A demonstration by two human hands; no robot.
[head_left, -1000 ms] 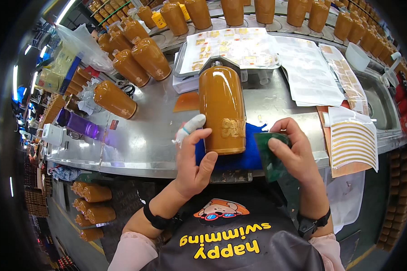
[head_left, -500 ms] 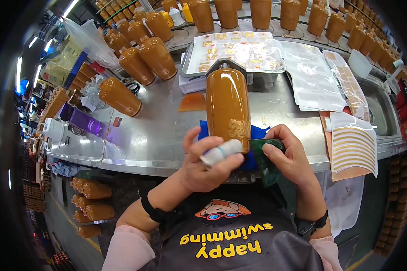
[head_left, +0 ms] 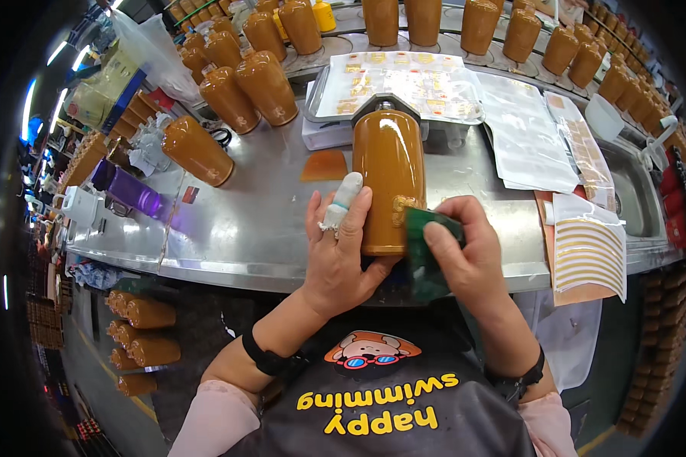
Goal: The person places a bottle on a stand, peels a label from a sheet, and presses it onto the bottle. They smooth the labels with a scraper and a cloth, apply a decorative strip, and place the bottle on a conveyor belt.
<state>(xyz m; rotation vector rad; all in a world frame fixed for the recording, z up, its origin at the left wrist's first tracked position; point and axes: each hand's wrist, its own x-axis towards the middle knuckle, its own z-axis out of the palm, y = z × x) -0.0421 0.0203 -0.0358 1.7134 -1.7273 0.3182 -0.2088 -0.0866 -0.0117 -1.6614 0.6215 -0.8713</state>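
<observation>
An amber-brown glazed bottle (head_left: pixel 389 171) with a dark cap lies lengthwise on the steel table (head_left: pixel 259 221), its base toward me. My left hand (head_left: pixel 343 251) grips its lower left side; a white bandage wraps one finger. My right hand (head_left: pixel 465 255) presses a dark green flat scraper (head_left: pixel 423 255) against the bottle's lower right side, over a small gold label.
Many more brown bottles (head_left: pixel 255 87) stand along the table's far and left edges. A tray of label sheets (head_left: pixel 404 84), clear plastic sheets (head_left: pixel 533 129), a sheet of gold strips (head_left: pixel 591 247), an orange card (head_left: pixel 324 164), a purple container (head_left: pixel 133 190) and a sink (head_left: pixel 633 190) surround me. Bottles fill a lower shelf (head_left: pixel 141 335).
The bottle has been lowered from upright in the air toward the table. My right hand moved the green scraper onto its side. My left hand shifted its grip.
</observation>
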